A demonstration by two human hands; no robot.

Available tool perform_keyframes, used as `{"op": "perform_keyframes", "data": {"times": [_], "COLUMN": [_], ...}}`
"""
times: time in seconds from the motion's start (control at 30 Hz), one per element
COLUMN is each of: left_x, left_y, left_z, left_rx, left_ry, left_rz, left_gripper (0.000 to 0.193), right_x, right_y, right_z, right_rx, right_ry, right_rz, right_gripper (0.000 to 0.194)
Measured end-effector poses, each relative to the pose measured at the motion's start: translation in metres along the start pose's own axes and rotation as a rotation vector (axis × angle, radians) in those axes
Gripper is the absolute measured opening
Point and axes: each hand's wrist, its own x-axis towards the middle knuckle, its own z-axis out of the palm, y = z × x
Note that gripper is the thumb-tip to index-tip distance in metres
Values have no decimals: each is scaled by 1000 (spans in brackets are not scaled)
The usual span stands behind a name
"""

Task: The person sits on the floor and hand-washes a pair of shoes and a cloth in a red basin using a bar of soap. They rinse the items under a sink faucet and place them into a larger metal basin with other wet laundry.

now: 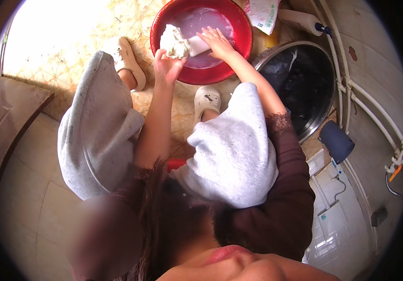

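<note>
A red basin (196,79) holds cloudy, sudsy water. At its left side, my left hand (168,66) pinches the lower edge of a bunched white cloth (174,41) between thumb and fingers. My right hand (219,45) reaches over the water with fingers stretched out. Under and beside its palm lies a smooth white block (198,45), touching or close to the cloth. The right hand covers one end of the block, so whether it grips it is hidden.
Right of the red basin stands a large metal basin (298,84) with dark contents. A printed bag (262,14) and a pale cylindrical container (301,21) are behind it. White pipes (366,105) run along the wall. A dark blue bin (336,142) sits nearby. A wooden panel (8,116) is at left.
</note>
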Motion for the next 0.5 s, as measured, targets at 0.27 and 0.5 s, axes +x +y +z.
{"op": "perform_keyframes", "data": {"times": [0.27,0.5], "left_x": [-13,-6], "left_y": [7,10], "left_z": [14,44], "left_rx": [231,757], "left_ry": [-254,-225], "left_rz": [-49,77], "left_gripper": [80,97], "right_x": [25,-3], "right_y": [3,-22], "right_z": [47,64], "right_rx": [-233,-118], "right_ry": [49,207], "right_rz": [-113,104], "right_gripper": [92,74]}}
